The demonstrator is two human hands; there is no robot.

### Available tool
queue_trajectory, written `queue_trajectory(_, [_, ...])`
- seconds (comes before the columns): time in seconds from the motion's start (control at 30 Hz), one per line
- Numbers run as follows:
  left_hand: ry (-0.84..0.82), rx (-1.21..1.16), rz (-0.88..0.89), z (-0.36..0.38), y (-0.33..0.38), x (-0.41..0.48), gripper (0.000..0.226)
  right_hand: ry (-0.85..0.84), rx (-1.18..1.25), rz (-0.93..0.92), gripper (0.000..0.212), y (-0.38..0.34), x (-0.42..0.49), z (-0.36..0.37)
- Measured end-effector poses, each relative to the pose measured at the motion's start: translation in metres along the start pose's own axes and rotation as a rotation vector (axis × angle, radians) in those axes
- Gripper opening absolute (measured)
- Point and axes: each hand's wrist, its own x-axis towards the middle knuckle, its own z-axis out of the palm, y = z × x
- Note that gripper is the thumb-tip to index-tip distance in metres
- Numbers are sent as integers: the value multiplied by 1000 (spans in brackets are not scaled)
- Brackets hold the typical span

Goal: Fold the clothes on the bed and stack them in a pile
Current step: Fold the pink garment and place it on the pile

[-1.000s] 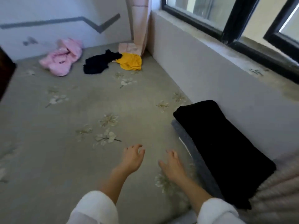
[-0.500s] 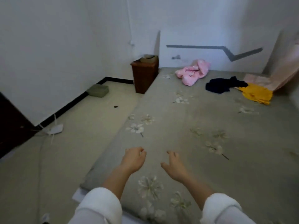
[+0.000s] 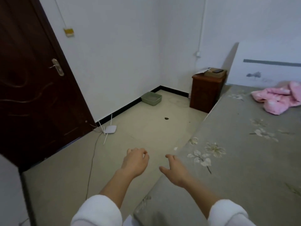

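A crumpled pink garment (image 3: 278,99) lies at the far right end of the bed (image 3: 236,160), which has a grey-green floral cover. My left hand (image 3: 136,162) hovers over the floor beside the bed, fingers loosely curled and holding nothing. Over the bed's near edge my right hand (image 3: 175,171) is held out with fingers spread, also holding nothing. Both hands are far from the pink garment. The black folded pile, the dark garment and the yellow garment are out of view.
A dark wooden door (image 3: 32,88) stands at the left. On the floor are a white router (image 3: 110,129) with its cable and a green tray (image 3: 151,98). A brown nightstand (image 3: 206,90) stands at the bed's head.
The view has swung left, from the window side and black folded pile, across the bed, to the door and floor. Both hands stayed held out in front, without anything in them.
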Motion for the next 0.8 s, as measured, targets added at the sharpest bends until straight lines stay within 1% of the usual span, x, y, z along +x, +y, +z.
queue_trajectory(0.13, [-40, -2, 3, -23, -31, 62, 35, 7, 27, 28, 65, -36, 74, -6])
queue_trajectory(0.37, [-31, 0, 35, -55, -87, 160, 38, 31, -33, 74, 64, -86, 174, -4])
queue_trajectory(0.57, [-52, 52, 146, -76, -141, 257, 38, 135, -75, 126, 62, -126, 267, -3])
queue_trajectory(0.67, [-104, 71, 199, -90, -169, 303, 38, 201, -67, 183, 61, -145, 306, -9])
queue_trajectory(0.8, [-162, 187, 281, -112, -186, 377, 40, 253, -122, 281, 63, -152, 341, -22])
